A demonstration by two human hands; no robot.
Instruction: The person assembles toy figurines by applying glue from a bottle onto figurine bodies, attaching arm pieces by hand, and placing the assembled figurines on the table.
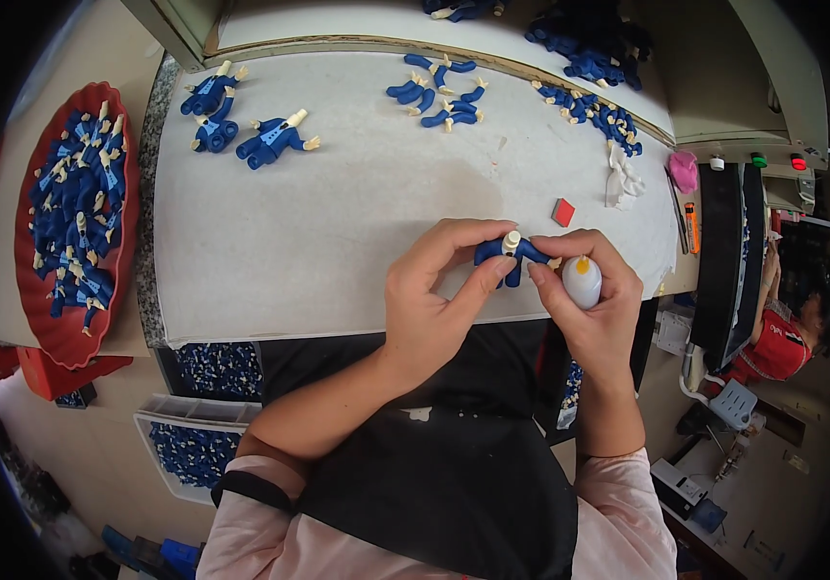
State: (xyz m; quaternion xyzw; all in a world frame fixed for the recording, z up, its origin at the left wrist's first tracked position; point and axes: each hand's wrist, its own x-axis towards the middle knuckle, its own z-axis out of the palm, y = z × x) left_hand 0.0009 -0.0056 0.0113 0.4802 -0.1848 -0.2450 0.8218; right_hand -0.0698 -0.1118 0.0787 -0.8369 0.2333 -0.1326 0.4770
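Near the front edge of the white work surface, my left hand [431,296] is closed on a small toy figure body [512,241], which is blue with a cream neck stub and no head. My right hand [610,307] pinches the figure's blue arm [535,253] at its right side between thumb and forefinger. Tucked in the same right hand is a white squeeze bottle [582,286] with a yellow tip, the tip pointing away from me. My fingers partly cover the figure's torso. Just beyond it lies a small red block [563,213].
Several figure bodies [273,141] and loose blue arms [452,118] lie along the far side. A red scalloped tray [36,307] of figures is at left. Crumpled tissue [624,182] and an orange-handled tool [692,228] sit at right. A co-worker [772,343] is beyond.
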